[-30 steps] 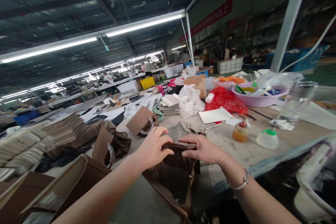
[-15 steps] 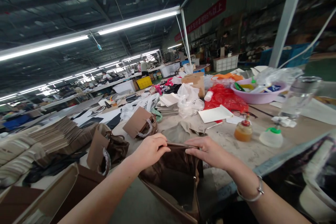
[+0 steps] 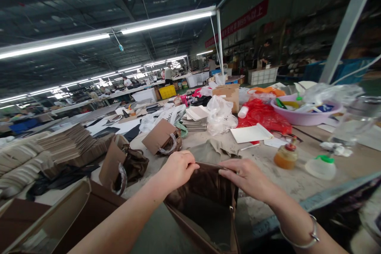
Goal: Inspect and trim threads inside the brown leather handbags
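A brown bag (image 3: 205,214) stands in front of me with its mouth open toward me, showing a dark lining. My left hand (image 3: 180,170) pinches the far rim near its left end. At the right end of that same rim, my right hand (image 3: 248,176) grips the edge between thumb and fingers; a metal bracelet circles the wrist. A brown bag with a wrapped handle (image 3: 160,137) rests on the table just beyond my left hand. Another brown bag (image 3: 113,162) sits farther left. The bag's underside is out of sight.
Stacked brown panels (image 3: 71,143) and an open carton (image 3: 68,214) occupy the left. To the right are an amber bottle (image 3: 285,156), a green-capped bottle (image 3: 321,166), a red plastic bag (image 3: 262,115) and a lilac basin (image 3: 306,116). A metal post (image 3: 347,31) rises at right.
The view has shifted a little, so both hands and the bag sit slightly farther right in the picture. Each hand keeps its hold on the rim.
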### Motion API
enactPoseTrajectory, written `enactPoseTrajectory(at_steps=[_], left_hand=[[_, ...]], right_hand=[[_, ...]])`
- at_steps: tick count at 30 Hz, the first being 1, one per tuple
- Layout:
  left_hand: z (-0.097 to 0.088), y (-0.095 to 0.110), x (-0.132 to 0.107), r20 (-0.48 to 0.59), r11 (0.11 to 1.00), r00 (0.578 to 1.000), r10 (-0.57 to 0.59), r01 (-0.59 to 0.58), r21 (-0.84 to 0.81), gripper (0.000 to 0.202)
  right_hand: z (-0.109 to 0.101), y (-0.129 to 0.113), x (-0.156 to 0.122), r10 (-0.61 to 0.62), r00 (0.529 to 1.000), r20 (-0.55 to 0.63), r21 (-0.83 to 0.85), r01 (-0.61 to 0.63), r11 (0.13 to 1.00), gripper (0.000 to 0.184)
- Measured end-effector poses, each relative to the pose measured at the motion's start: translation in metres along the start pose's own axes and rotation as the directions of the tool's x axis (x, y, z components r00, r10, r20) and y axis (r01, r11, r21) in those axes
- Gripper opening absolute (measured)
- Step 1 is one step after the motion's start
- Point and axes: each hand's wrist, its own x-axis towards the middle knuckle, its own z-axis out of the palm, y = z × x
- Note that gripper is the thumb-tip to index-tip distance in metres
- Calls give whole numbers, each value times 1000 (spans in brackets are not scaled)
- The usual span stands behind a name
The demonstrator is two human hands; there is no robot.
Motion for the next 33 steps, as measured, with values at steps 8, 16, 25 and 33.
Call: enactPoseTrajectory(at_steps=[8,16,25,33], left_hand=[[0,1,-1,-1,999,1000,-19,19,46,19],[-2,5,-1,-10,996,999,-38,39,83,18],[-3,6,0,11,998,998,-60,59,16,18],[-11,2,-4,89,978,993,80,-60,-200,16]], right_hand=[[0,-9,3,9,999,37,10,-10,1000,31],[17,-9,12,18,998,-53,-370,-36,928,38],[18,-11,13,126,991,-44,-242,-133,961,59],[17,21,20,162,986,-31,82,-159,984,44]])
